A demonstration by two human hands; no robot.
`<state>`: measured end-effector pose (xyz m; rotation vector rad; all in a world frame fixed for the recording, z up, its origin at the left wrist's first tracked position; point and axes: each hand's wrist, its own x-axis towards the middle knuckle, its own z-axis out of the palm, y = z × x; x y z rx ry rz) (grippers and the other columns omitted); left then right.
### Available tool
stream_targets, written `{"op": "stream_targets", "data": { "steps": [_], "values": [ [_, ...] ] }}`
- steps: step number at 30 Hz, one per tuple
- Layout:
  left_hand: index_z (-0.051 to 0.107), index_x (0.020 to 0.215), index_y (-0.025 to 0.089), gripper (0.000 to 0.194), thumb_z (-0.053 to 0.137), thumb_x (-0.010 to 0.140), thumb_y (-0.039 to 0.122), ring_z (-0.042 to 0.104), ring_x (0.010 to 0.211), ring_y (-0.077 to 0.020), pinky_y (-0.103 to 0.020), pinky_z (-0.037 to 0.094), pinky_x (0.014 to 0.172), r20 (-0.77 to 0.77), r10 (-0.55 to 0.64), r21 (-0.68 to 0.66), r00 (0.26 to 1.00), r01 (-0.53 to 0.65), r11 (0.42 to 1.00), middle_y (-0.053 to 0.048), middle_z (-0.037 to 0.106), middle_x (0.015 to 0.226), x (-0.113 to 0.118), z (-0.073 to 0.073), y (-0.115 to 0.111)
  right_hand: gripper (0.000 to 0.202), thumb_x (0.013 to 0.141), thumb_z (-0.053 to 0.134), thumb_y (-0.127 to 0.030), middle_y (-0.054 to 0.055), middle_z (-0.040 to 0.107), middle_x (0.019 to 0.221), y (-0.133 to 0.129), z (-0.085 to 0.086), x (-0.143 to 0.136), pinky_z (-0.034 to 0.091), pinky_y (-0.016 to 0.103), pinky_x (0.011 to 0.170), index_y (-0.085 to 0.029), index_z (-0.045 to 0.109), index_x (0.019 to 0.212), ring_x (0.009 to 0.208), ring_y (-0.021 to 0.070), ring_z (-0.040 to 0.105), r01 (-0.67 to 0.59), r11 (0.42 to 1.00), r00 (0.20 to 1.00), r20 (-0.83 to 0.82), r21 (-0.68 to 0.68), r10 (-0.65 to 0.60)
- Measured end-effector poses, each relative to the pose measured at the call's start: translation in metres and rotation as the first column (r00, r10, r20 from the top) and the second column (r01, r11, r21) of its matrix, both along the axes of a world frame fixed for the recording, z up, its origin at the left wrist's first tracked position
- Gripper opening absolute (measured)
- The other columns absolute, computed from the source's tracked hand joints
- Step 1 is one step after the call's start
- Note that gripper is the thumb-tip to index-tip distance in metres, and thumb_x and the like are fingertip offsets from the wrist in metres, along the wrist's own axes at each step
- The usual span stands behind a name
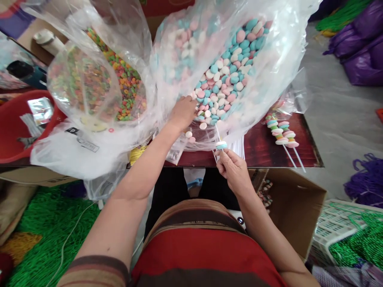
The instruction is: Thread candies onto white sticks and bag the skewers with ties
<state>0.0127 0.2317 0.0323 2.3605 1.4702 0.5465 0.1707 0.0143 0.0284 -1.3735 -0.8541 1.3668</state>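
Observation:
My right hand (232, 165) is closed round a thin white stick, held upright at the table's front edge. Threaded on that stick is a blue-and-white candy (221, 145), just above my fingertips. My left hand (184, 113) reaches to the near left side of the pile of pink, white and blue round candies (221, 87) in a large clear plastic bag (269, 75). Its fingers are bent down against the candies, and I cannot see whether they grip one. A few loose candies (190, 136) lie on the plastic below it.
Left of it stands a clear bag of small colourful candy rings (128, 87). A red basin (18, 123) is at far left. Two candy skewers (284, 133) lie at the table's right end, above an open cardboard box (296, 207). White sticks (237, 149) lie beside my right hand.

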Motion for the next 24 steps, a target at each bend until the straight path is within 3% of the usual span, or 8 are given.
{"op": "stream_targets", "data": {
  "steps": [5, 14, 19, 22, 24],
  "values": [
    [0.071, 0.108, 0.012, 0.035, 0.048, 0.085, -0.001, 0.055, 0.125, -0.0352, -0.046, 0.041, 0.108, -0.228, -0.006, -0.037, 0.974, -0.003, 0.999, -0.021, 0.066, 0.121, -0.005, 0.010, -0.010, 0.048, 0.090, 0.062, -0.067, -0.008, 0.042, 0.050, -0.001, -0.001, 0.006, 0.018, 0.022, 0.042, -0.020, 0.065, 0.094, 0.042, 0.0068, 0.030, 0.005, 1.000, 1.000, -0.001, -0.005, -0.005],
    [0.076, 0.090, 0.015, 0.015, 0.064, 0.082, 0.011, 0.066, 0.101, -0.0330, -0.042, 0.046, 0.094, -0.279, 0.097, -0.029, 0.955, -0.109, 0.994, -0.015, 0.073, 0.092, -0.008, 0.013, 0.003, 0.046, 0.092, 0.061, -0.065, -0.007, 0.044, 0.052, -0.006, 0.003, 0.005, 0.017, 0.023, 0.042, -0.019, 0.066, 0.094, 0.043, 0.0071, 0.030, -0.013, 1.000, 1.000, 0.019, 0.010, 0.013],
    [0.078, 0.097, 0.010, 0.025, 0.055, 0.090, 0.017, 0.066, 0.109, -0.0353, -0.043, 0.047, 0.094, -0.378, 0.079, -0.053, 0.922, -0.106, 0.993, -0.021, 0.073, 0.106, -0.007, 0.025, -0.009, 0.044, 0.093, 0.060, -0.062, -0.007, 0.044, 0.053, -0.007, 0.005, 0.004, 0.017, 0.024, 0.042, -0.019, 0.067, 0.093, 0.044, 0.0071, 0.030, -0.012, 1.000, 0.999, 0.034, 0.022, 0.012],
    [0.079, 0.093, 0.012, 0.026, 0.054, 0.088, 0.014, 0.066, 0.109, -0.0345, -0.043, 0.047, 0.096, -0.351, 0.049, -0.080, 0.935, -0.082, 0.993, -0.019, 0.072, 0.106, -0.010, 0.030, -0.013, 0.044, 0.092, 0.060, -0.063, -0.007, 0.044, 0.053, -0.007, 0.004, 0.001, 0.018, 0.024, 0.043, -0.019, 0.067, 0.093, 0.044, 0.0077, 0.030, -0.022, 0.999, 0.999, 0.028, 0.028, 0.022],
    [0.079, 0.089, 0.014, 0.022, 0.057, 0.085, 0.015, 0.066, 0.104, -0.0309, -0.042, 0.046, 0.097, -0.241, 0.042, -0.088, 0.970, -0.065, 0.994, -0.016, 0.072, 0.102, -0.016, 0.031, -0.013, 0.044, 0.092, 0.060, -0.062, -0.007, 0.044, 0.053, -0.007, 0.002, 0.000, 0.019, 0.024, 0.043, -0.019, 0.067, 0.094, 0.045, 0.0078, 0.031, -0.027, 0.999, 0.999, 0.027, 0.032, 0.027]
  ]
}}
